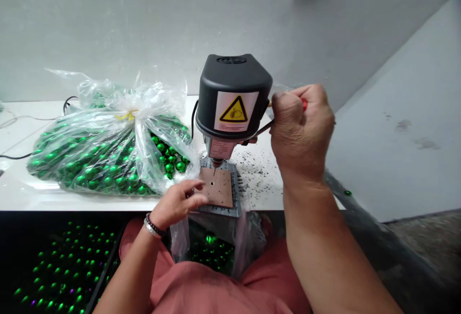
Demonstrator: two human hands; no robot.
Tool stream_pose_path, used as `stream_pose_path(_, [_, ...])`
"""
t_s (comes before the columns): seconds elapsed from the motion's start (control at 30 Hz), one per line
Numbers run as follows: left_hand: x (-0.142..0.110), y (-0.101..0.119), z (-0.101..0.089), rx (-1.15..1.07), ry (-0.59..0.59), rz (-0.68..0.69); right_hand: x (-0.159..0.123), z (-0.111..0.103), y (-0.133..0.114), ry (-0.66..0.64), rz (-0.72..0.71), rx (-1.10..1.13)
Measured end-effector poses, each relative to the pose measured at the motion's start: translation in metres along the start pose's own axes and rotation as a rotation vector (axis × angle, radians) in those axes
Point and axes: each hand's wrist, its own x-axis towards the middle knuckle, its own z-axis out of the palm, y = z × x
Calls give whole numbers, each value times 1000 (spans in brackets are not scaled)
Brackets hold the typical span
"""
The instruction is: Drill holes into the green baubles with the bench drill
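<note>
Left hand (176, 203), right hand (301, 131), one bench drill (232, 95) (black)

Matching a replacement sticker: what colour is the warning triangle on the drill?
The warning triangle is yellow with a black border; it shows best in the head view.

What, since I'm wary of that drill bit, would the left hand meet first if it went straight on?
The brown square plate on the base of the bench drill: the left hand already seems to reach its edge, though depth is hard to judge from this view.
</note>
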Motion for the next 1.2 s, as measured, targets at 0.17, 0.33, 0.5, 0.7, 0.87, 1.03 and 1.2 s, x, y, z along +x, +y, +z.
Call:
stream_pose_path(0.17, [42,-33,-12,454,413,-162,-2,0,1,-16,37,41])
stream_pose_path(0.33, [68,-62,-6,623,265,-305,-3,-1,1,-23,26,26])
stream_pose_path(0.5, [71,-65,-4,675,177,-258,-7,-1,1,5,6,47])
stream_pose_path(0.7, [77,-65,-12,669,93,-118,-10,-1,-1,32,10,34])
stream_pose_path(0.87, [74,-62,-14,486,278,-62,-3,1,0,39,-44,19])
stream_pose_path(1.03, [40,-33,-18,-218,451,-151,18,8,5,-29,13,-3])
stream_pose_path(1.2, [4,2,-13,-1244,170,-231,32,15,10,-71,91,-4])
